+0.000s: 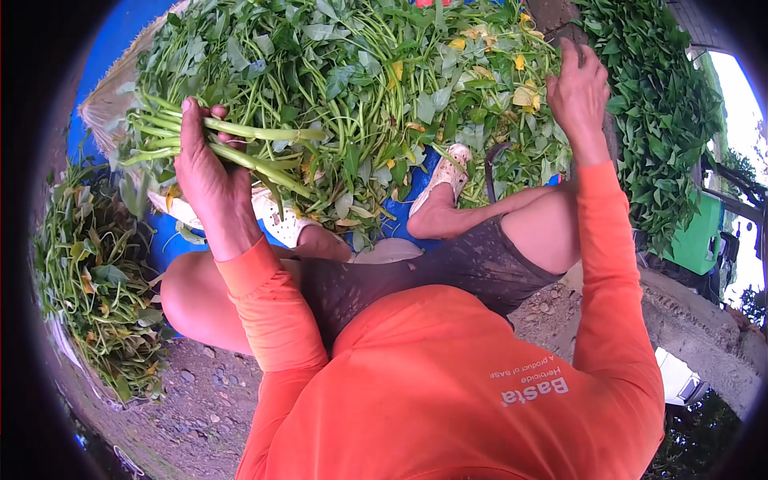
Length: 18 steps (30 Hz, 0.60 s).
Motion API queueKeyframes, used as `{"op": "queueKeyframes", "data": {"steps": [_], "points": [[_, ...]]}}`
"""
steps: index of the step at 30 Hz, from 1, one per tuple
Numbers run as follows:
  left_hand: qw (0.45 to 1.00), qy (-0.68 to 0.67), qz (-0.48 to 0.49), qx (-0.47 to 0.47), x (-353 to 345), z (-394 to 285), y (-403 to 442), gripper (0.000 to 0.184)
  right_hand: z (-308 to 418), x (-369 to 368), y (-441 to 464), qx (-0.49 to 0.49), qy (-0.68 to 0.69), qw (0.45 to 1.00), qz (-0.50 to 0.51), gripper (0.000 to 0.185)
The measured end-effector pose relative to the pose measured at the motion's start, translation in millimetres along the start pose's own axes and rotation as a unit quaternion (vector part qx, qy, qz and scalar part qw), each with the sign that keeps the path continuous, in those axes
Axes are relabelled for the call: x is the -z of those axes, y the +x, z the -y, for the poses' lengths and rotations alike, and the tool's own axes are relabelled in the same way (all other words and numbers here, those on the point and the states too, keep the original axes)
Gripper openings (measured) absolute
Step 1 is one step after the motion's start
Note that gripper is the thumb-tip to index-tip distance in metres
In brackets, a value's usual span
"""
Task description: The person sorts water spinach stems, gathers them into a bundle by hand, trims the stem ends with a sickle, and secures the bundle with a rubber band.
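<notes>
My left hand point(212, 164) is closed around a bunch of leafy green stems point(260, 164), which look like water spinach. Their thick pale ends point right, and thinner stalks stick out on the left. Below and beyond it spreads a large heap of the same greens point(344, 88), with some yellowed leaves mixed in. At the heap's right edge is my right hand point(580, 96), its fingers apart and slightly bent, with nothing visible in it. The fingertips are close to the leaves, and I cannot tell whether they touch.
A blue sheet point(164, 240) lies under the heap. My feet in pale clogs point(440, 180) rest at its near side. Another pile of greens point(100, 296) lies at left, with wilted leaves. Dense leafy greens point(660, 120) and a green crate point(698, 232) are at right.
</notes>
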<state>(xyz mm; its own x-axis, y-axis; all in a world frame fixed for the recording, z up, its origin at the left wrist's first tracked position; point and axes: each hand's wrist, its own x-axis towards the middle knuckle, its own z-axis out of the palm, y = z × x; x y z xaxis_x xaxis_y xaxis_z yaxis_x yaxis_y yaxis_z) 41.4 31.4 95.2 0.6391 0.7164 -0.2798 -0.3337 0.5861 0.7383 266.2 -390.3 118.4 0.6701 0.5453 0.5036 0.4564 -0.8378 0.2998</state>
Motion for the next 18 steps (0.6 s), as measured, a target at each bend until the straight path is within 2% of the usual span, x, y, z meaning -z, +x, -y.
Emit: {"op": "queueKeyframes", "data": {"steps": [1, 2, 3, 4, 5, 6, 7, 8, 9, 10, 11, 12, 14, 18], "points": [[1.000, 0.004, 0.008, 0.001, -3.1, 0.1, -1.8, 0.021, -10.7, -23.3, 0.9, -0.080, -0.059, 0.994, 0.042, 0.036], [1.000, 0.019, 0.017, -0.005, -3.5, 3.0, -2.0, 0.022, -17.5, -55.0, -4.0, -0.149, -0.029, 0.981, 0.124, 0.038], [1.000, 0.027, 0.016, 0.003, -7.6, 4.1, -3.6, 0.022, -6.3, -80.1, -7.8, -0.198, 0.141, 0.946, 0.213, 0.036], [0.999, 0.037, 0.013, 0.013, -11.2, 5.5, -6.8, 0.022, 17.5, -103.9, -14.1, -0.240, 0.307, 0.872, 0.295, 0.035], [0.998, 0.050, 0.020, 0.014, -12.7, 7.2, -8.6, 0.023, 41.0, -127.5, -23.9, -0.176, 0.353, 0.841, 0.370, 0.031], [0.998, 0.060, 0.027, 0.012, -14.2, 8.8, -8.7, 0.023, 67.0, -150.5, -37.9, -0.175, 0.384, 0.803, 0.422, 0.029], [0.997, 0.070, 0.032, 0.008, -15.3, 9.4, -7.1, 0.024, 89.4, -178.1, -49.5, -0.161, 0.337, 0.796, 0.476, 0.025], [0.996, 0.083, 0.032, 0.012, -15.1, 8.9, -8.2, 0.024, 111.6, -181.1, -52.0, -0.069, 0.244, 0.782, 0.569, 0.022], [0.994, 0.098, 0.032, 0.020, -14.6, 7.9, -10.8, 0.024, 124.1, -179.0, -62.0, -0.205, 0.276, 0.657, 0.671, 0.029], [0.993, 0.112, 0.033, 0.028, -14.5, 8.1, -12.3, 0.025, 136.3, -178.2, -81.1, -0.198, 0.289, 0.639, 0.684, 0.039], [0.993, 0.111, 0.018, 0.025, -17.1, 10.0, -12.9, 0.025, 148.0, -189.0, -106.9, -0.150, 0.271, 0.705, 0.638, 0.039], [0.993, 0.117, 0.019, 0.027, -19.1, 12.1, -12.6, 0.024, 158.5, -178.2, -121.5, -0.209, 0.247, 0.739, 0.591, 0.042], [0.991, 0.128, 0.016, 0.024, -20.2, 15.4, -11.8, 0.023, 161.9, -201.3, -152.7, -0.223, 0.296, 0.774, 0.513, 0.046], [0.992, 0.125, 0.005, 0.035, -24.0, 10.7, -11.9, 0.023, 135.6, -204.4, -132.8, -0.128, 0.292, 0.757, 0.570, 0.034]]}}
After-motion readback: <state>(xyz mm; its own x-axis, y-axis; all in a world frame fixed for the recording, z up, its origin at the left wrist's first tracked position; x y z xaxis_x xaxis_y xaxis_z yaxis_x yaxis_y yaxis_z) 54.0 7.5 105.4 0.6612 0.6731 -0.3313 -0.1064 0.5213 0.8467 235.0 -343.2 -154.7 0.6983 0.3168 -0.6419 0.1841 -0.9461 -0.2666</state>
